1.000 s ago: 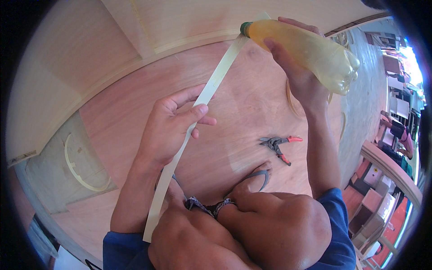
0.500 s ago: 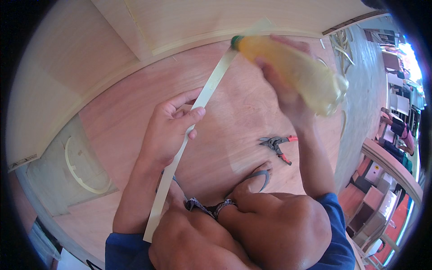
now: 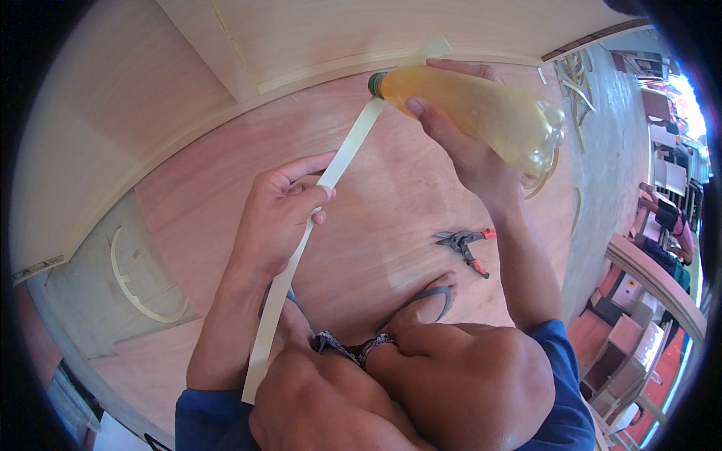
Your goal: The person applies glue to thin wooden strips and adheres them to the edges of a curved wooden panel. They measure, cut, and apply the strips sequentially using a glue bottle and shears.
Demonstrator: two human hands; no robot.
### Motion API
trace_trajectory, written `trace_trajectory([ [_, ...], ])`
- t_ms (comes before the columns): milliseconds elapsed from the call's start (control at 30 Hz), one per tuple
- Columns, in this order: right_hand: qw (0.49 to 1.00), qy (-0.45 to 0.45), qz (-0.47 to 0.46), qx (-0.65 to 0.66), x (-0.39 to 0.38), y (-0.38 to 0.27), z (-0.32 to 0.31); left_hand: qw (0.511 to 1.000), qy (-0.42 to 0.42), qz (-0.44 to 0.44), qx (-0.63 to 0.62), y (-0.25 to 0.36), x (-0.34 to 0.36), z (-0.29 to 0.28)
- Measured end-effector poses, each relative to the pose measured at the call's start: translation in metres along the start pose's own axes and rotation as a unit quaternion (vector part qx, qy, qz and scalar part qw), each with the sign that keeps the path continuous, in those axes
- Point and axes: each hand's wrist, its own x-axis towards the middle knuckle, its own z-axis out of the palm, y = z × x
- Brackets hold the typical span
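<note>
- Plywood floor (image 3: 391, 225) was seen beneath everything, with a workshop beyond.
- One pale strip (image 3: 301, 248) was pinched in the left hand (image 3: 278, 214).
- One yellow bottle (image 3: 481, 113) was gripped by the right hand (image 3: 466, 150), its cap at the strip.
- One pair of pliers (image 3: 466, 244) lay below the right fingers.

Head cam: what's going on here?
A person squats on a plywood panel. The left hand holds a long pale edging strip up at a slant. The right hand grips a plastic bottle of yellowish liquid, tipped with its green cap end against the strip. Red-handled pliers lie on the panel, untouched.
</note>
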Motion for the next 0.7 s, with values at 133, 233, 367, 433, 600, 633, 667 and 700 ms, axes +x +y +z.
trace_trajectory([
  [133, 0.997, 0.066, 0.025, 0.034, 0.001, -0.003, 0.004, 1.0, -0.011, 0.009, 0.0, 0.0, 0.002, 0.001],
  [233, 0.983, -0.054, 0.151, 0.083, -0.017, -0.019, 0.009, 1.0, -0.008, 0.014, 0.003, 0.0, 0.005, 0.0],
  [367, 0.979, -0.138, 0.122, 0.092, -0.046, -0.03, 0.013, 0.999, 0.016, 0.012, -0.025, 0.001, 0.011, 0.0],
  [433, 0.981, -0.142, 0.089, 0.101, -0.048, -0.024, 0.016, 0.998, 0.006, 0.024, -0.052, 0.001, 0.011, 0.0],
  [600, 0.994, -0.045, 0.079, 0.057, -0.023, 0.002, 0.011, 0.996, -0.042, 0.048, -0.059, 0.004, 0.009, -0.001],
  [633, 0.991, -0.035, 0.093, 0.084, -0.023, 0.001, 0.009, 0.996, -0.049, 0.047, -0.058, 0.004, 0.009, -0.001],
  [667, 0.992, -0.061, 0.102, 0.05, -0.025, 0.0, 0.01, 0.996, -0.052, 0.04, -0.055, 0.003, 0.01, -0.001],
  [700, 0.993, -0.082, 0.076, 0.026, -0.029, -0.003, 0.01, 0.996, -0.052, 0.044, -0.05, 0.002, 0.011, -0.001],
])
